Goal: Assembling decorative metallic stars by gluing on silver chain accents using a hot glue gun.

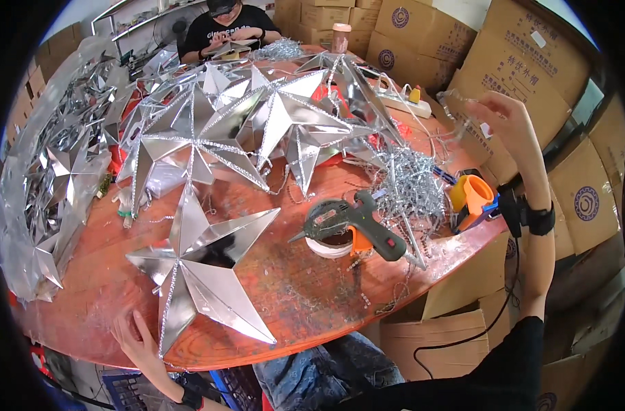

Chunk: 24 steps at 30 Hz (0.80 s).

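A silver faceted star (220,291) lies on the near side of the red-brown table, with sparkling trim along one ridge of its lower point. My left hand (138,340) rests at the table edge beside that point, fingers apart and holding nothing. Raised at the right, my right hand (502,118) has its fingers curled in at a thin, shiny silver trim strand (451,109). The strand hangs toward the table; its exact grip is hard to make out. A tangled heap of silver trim (409,179) sits below and left of this hand.
A glue gun (367,225) lies across a roll of tape (328,248). An orange and blue tape dispenser (474,198) stands at the right edge. More trimmed stars (192,140) pile up behind. Plastic-wrapped stars (66,164) line the left; cartons (531,75) the right. Another person (223,31) works opposite.
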### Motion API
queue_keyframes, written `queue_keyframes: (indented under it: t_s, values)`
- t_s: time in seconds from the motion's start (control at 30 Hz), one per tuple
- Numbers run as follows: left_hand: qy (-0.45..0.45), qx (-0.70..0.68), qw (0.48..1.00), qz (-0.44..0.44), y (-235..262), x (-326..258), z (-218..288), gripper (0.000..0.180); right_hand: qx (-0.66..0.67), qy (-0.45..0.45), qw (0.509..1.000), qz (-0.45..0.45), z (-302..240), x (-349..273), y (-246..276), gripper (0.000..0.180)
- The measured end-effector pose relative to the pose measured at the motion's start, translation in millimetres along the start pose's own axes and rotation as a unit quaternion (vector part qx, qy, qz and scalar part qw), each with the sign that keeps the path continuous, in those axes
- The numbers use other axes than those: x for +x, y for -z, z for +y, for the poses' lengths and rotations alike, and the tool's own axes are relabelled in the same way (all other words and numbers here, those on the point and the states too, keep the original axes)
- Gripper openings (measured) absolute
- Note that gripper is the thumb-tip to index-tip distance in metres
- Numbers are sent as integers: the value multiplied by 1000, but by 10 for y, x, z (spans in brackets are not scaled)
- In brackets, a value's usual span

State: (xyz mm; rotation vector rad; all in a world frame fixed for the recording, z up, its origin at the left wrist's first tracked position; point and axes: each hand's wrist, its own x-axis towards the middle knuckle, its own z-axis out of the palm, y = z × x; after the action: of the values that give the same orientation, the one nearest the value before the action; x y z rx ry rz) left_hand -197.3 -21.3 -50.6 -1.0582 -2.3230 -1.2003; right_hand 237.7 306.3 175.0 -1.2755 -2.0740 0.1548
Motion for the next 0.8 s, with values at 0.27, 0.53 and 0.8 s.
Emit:
queue_keyframes:
  t_s: [0.27,0.53,0.8]
  values:
    - [-18,7,1000,16,19,-12,-53,23,141,46,988,33,211,257,-3,16]
    - [-11,11,1000,9,-33,-28,43,21,216,-25,976,-17,-135,-9,-58,19]
    - [27,-31,978,206,123,-83,-85,19,184,137,953,-197,-540,-282,-102,19]
